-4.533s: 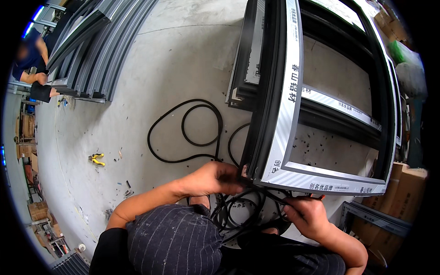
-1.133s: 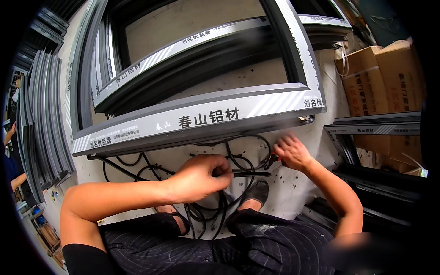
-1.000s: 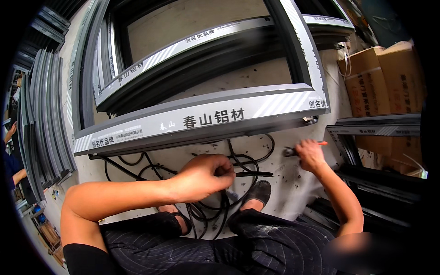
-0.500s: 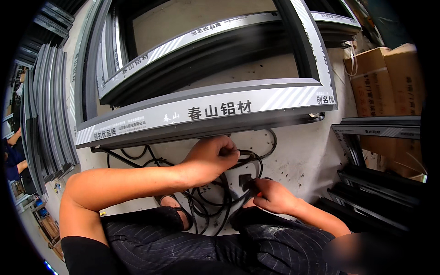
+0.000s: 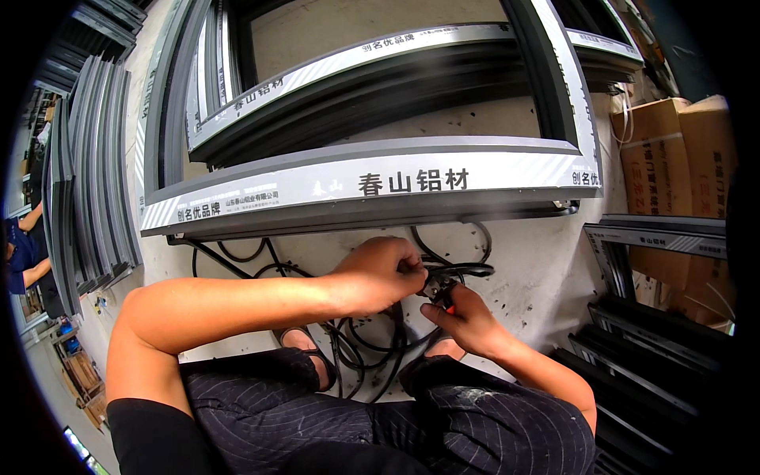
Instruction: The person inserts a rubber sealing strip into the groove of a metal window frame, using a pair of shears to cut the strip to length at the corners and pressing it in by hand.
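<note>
In front of me a grey-and-black metal window frame (image 5: 317, 198), wrapped in printed white film, stands raised above the floor. Just below its near bar, my left hand (image 5: 380, 275) is closed in a pinch; what lies between the fingertips is too small to make out. My right hand (image 5: 469, 318) grips pliers (image 5: 436, 288) with a metal head and an orange-red handle. Their jaws are right at the left fingertips. Black cable (image 5: 372, 344) lies in loops on the floor between my feet, and one dark loop passes behind both hands.
Grey metal profiles (image 5: 95, 166) stand stacked at the left, where another person's arm (image 5: 33, 273) shows. Cardboard boxes (image 5: 653, 158) are at the right. More dark frames (image 5: 633, 340) lie stacked beside my right knee. Dark crumbs dot the pale floor (image 5: 526, 253).
My right hand has risen toward the left one, bringing the pliers to its fingertips. The left hand has shifted slightly right in the picture. The view has also shifted a little.
</note>
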`<state>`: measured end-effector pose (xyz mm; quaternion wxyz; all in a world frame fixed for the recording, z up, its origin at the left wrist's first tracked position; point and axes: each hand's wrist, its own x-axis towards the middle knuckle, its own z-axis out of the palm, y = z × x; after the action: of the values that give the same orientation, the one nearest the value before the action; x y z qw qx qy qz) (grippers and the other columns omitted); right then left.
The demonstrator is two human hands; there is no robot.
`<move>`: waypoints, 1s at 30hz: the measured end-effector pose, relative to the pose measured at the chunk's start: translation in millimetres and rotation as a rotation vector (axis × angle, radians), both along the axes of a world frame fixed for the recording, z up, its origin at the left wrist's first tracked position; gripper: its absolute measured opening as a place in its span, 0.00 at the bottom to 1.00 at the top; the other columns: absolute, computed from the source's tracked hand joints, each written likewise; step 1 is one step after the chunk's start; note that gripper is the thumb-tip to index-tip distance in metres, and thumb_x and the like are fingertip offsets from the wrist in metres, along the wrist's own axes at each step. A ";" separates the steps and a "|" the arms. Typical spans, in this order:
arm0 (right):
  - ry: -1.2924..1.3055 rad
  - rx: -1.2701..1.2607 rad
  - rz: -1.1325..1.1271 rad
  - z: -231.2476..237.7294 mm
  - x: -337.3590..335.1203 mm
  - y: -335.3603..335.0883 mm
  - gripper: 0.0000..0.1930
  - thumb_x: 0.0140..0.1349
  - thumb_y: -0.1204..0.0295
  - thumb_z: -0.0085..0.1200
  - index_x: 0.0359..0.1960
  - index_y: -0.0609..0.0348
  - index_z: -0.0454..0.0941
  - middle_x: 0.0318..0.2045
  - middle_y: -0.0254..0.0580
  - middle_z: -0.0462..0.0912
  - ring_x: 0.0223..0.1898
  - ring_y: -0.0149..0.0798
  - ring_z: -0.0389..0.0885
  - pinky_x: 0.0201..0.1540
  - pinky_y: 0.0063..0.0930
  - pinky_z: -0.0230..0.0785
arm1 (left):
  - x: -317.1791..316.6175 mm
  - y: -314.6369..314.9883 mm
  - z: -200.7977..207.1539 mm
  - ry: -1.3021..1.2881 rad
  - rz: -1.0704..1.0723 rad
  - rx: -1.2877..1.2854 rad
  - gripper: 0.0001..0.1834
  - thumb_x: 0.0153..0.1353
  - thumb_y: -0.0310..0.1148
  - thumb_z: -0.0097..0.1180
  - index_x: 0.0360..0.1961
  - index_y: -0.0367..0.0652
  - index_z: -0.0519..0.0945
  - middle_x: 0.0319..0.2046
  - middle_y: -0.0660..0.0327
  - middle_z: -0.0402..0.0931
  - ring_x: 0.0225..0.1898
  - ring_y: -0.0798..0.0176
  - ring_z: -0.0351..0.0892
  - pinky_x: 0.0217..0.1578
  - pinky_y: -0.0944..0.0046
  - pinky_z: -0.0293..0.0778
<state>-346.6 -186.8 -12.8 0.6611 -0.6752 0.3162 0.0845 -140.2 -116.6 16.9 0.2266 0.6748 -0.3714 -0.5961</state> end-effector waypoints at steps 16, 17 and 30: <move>-0.148 -0.622 0.140 -9.3 1.9 -0.6 0.12 0.53 0.73 0.58 0.39 0.63 0.77 0.37 0.53 0.80 0.41 0.58 0.75 0.44 0.46 0.69 | 9.7 -2.1 4.2 -0.124 -0.264 0.069 0.12 0.54 0.38 0.58 0.31 0.38 0.79 0.29 0.54 0.79 0.33 0.55 0.79 0.35 0.58 0.72; -0.091 -0.650 0.167 -7.5 2.7 -0.7 0.12 0.52 0.73 0.58 0.39 0.62 0.77 0.36 0.52 0.80 0.40 0.58 0.76 0.43 0.47 0.69 | 10.5 -2.7 4.8 -0.117 -0.271 0.089 0.12 0.53 0.38 0.58 0.32 0.39 0.80 0.30 0.53 0.79 0.34 0.53 0.79 0.36 0.56 0.72; 0.206 -0.589 0.379 -26.3 -9.2 5.3 0.19 0.51 0.65 0.63 0.43 0.60 0.75 0.35 0.50 0.80 0.40 0.53 0.79 0.39 0.42 0.72 | 2.9 1.9 54.2 -0.074 -0.221 -0.438 0.07 0.61 0.33 0.57 0.36 0.41 0.77 0.31 0.53 0.77 0.33 0.47 0.77 0.34 0.54 0.73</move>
<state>-355.8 -181.5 -39.1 0.3754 -0.8712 0.2613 0.1784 -137.2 -114.7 71.1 0.2873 0.5863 -0.5711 -0.4976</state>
